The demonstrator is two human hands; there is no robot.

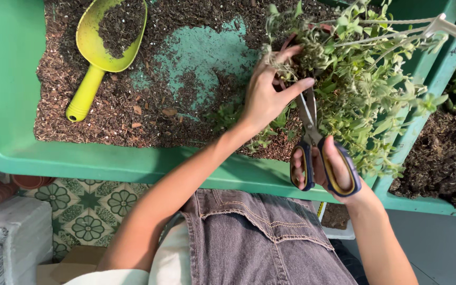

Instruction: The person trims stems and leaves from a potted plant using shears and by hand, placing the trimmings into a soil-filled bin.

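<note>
The left hand (264, 95) pinches a bunch of stems at the base of a leafy green plant (360, 79), thumb and fingers closed around the stalks, with the foliage fanning out to its right and above the right hand. The right hand (325, 169) sits just below and to the right of the left one, its fingers threaded through the dark blue and yellow handles of a pair of scissors (312, 142); the grip is closed on the handles, and the blades point up toward the pinched stems, their tips lost among the leaves so that whether they are parted cannot be told. Both hands work over a green plastic tray (6, 105) spread with brown potting mix (133, 105), which has a bare patch left of the left hand. Farther left, well apart from both hands, a yellow-green scoop (101, 53) lies on the mix with soil in its bowl. A white cord (397, 24) crosses the foliage above the right hand. Below the tray's near rim, under both forearms, are grey denim (259, 237) and a patterned tile floor (88, 206).
</note>
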